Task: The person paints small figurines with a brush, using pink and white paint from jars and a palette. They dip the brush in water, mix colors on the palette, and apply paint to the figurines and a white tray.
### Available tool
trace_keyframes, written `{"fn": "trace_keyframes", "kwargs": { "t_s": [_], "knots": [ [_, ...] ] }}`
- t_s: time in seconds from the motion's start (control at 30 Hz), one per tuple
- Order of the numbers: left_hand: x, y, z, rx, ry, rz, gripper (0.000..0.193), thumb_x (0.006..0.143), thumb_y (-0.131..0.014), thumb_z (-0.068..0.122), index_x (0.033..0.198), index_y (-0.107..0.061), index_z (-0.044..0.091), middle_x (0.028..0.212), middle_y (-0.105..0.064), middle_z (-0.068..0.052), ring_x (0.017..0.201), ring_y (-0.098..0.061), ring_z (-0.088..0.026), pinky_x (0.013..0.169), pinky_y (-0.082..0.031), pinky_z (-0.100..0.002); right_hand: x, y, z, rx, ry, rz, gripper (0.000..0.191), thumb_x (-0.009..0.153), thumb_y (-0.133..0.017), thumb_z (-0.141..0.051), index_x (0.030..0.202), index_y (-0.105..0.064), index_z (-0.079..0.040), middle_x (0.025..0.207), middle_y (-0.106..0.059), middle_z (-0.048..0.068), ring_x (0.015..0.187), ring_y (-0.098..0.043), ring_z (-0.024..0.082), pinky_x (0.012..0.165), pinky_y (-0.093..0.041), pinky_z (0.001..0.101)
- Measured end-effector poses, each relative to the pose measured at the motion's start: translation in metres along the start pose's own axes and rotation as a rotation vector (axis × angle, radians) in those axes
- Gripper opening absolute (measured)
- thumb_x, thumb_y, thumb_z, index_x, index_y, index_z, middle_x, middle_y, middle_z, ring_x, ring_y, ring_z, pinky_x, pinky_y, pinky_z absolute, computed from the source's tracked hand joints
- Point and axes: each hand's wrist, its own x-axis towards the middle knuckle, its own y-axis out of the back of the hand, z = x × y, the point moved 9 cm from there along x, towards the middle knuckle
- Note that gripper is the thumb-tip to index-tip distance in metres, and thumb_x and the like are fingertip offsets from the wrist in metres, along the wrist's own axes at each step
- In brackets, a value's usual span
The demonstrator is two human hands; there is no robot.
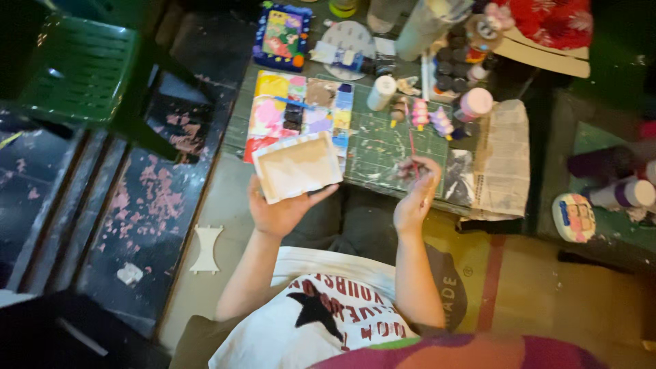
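Left hand grasps a pale rectangular tray from below. At three o'clock, right hand pinches a thin paintbrush over a green cutting mat.

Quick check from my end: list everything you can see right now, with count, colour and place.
unpainted frame: one, pale cream, held up over the mat's near left edge
paintbrush: one, thin, reddish handle, over the mat
cutting mat: one, green, paint-smeared, centre
paint palette: one, multicoloured, on the mat's left part
painted frame: one, blue with bright colours, top centre
paint bottles: several, mixed colours, top right of mat
newspaper: one sheet, grey, right of mat
plastic chair: one, green, top left
left hand: holds the unpainted frame
right hand: holds the paintbrush
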Motion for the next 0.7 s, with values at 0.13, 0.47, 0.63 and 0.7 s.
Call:
{"fn": "trace_keyframes", "kwargs": {
  "t_s": [0.13, 0.47, 0.63, 0.7],
  "knots": [
    [-0.024, 0.031, 0.06, 0.095, -0.204, 0.081, 0.078, 0.097, -0.047, 0.062, 0.16, -0.034, 0.02, 0.166, -0.034, -0.012, 0.155, -0.03, -0.042, 0.119, -0.023, -0.077, 0.011, -0.041, 0.017, -0.163, 0.009, -0.125, 0.019, 0.112, -0.051, -0.014, 0.123, -0.059, -0.001, 0.103, -0.067, 0.008, 0.097, -0.065, 0.015, 0.092, -0.054, 0.0315],
    [-0.063, 0.084, 0.146, 0.267, -0.462, 0.18, 0.075, 0.099, -0.042, 0.062, 0.16, -0.037, 0.02, 0.164, -0.04, -0.009, 0.151, -0.039, -0.037, 0.121, -0.03, -0.064, 0.026, -0.186, 0.056, -0.46, 0.205, -0.471, 0.008, 0.103, -0.06, -0.005, 0.108, -0.066, -0.002, 0.102, -0.065, 0.012, 0.096, -0.066, 0.022, 0.087, -0.052, 0.0341],
    [-0.066, 0.095, 0.154, 0.216, -0.44, 0.198, 0.075, 0.097, -0.042, 0.061, 0.16, -0.035, 0.021, 0.166, -0.037, -0.007, 0.153, -0.036, -0.035, 0.125, -0.028, -0.063, 0.024, -0.221, 0.048, -0.609, 0.394, -0.533, 0.009, 0.096, -0.065, -0.005, 0.105, -0.066, -0.005, 0.103, -0.063, 0.013, 0.104, -0.061, 0.032, 0.095, -0.045, 0.0399],
    [-0.066, 0.095, 0.153, 0.188, -0.427, 0.187, 0.076, 0.096, -0.042, 0.061, 0.161, -0.034, 0.021, 0.167, -0.036, -0.008, 0.153, -0.036, -0.035, 0.125, -0.028, -0.062, 0.023, -0.227, 0.047, -0.644, 0.422, -0.553, 0.01, 0.095, -0.065, -0.006, 0.104, -0.066, -0.005, 0.104, -0.063, 0.013, 0.106, -0.06, 0.032, 0.095, -0.043, 0.0404]
  ]
}}
